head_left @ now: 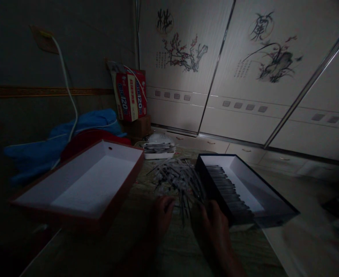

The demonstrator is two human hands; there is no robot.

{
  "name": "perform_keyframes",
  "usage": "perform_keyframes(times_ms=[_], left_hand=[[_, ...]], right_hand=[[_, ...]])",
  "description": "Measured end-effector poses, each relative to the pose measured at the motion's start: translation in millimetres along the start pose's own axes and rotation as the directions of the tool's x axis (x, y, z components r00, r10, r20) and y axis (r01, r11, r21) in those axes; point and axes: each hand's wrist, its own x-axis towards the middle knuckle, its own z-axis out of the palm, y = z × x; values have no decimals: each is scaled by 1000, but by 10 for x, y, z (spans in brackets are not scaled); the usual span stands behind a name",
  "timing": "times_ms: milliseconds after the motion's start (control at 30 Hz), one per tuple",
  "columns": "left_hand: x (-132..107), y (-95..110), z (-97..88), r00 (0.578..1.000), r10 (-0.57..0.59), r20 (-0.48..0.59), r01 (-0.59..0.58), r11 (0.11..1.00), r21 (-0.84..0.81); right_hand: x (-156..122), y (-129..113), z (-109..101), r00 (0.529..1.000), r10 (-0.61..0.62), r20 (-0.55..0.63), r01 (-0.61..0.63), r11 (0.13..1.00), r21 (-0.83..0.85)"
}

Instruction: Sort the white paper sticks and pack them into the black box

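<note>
In the dim head view, a loose pile of thin pen-like sticks (179,177), some with dark ends, lies on the table (169,246). My left hand (163,216) is at the near left side of the pile with fingers curled in; what they hold, if anything, is too dark to make out. On the pile's near right side, my right hand (217,225) is closed too, its fingertips by the ends of the sticks. Beside it stands a dark box (273,192) with white lining, where a row of pens (227,188) lies along the left side.
At left is a red-brown box (80,184) with a white inside. A white tray (159,155) of similar sticks stands behind the pile. Further back are a blue cloth (85,123), a red carton (130,94) and a white cable (67,84). Sliding cabinet doors (183,111) close off the back.
</note>
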Motion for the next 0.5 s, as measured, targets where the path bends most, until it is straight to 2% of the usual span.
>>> perform_keyframes(times_ms=[100, 200, 367, 500], left_hand=[[-17, 15, 2, 998, 68, -17, -68, 997, 34], [-29, 43, -10, 991, 131, 3, -131, 987, 97], [-63, 69, -14, 967, 253, -9, -244, 941, 236], [-79, 68, -7, 957, 279, 79, -290, 920, 264]], right_hand=[[-46, -9, 25, 999, -1, -50, 8, 988, 152], [-100, -50, 76, 999, -9, -33, 18, 959, 282], [-185, -131, 148, 1000, -17, -13, 20, 946, 324], [-188, -181, 151, 996, -86, 29, 70, 929, 364]])
